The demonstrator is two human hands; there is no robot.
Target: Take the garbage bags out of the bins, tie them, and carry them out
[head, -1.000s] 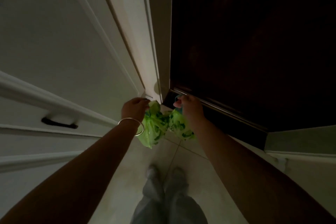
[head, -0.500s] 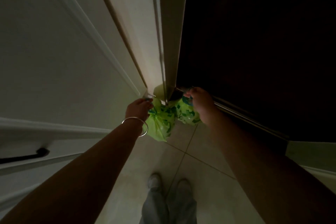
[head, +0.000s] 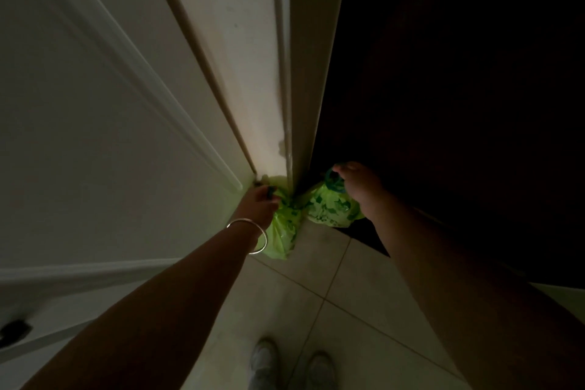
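Two small bright green garbage bags hang in front of me in a dim hallway. My left hand (head: 260,202), with a silver bangle on the wrist, grips the knotted top of the left green bag (head: 282,233). The right green bag (head: 329,209) hangs from my right hand (head: 359,185), whose fingers are closed on its tied blue-green handles. Both bags are held low, close to the foot of the door frame (head: 296,123), just above the tiled floor.
A dark wooden door (head: 459,98) fills the right side. White panelled cabinet doors (head: 95,123) with a black handle (head: 14,331) stand on the left. Pale floor tiles (head: 316,304) and my two shoes (head: 292,367) lie below.
Both hands have carried the bags forward and closer to the door frame. The view has moved nearer to the door, and the cabinet handle has slid toward the lower left.
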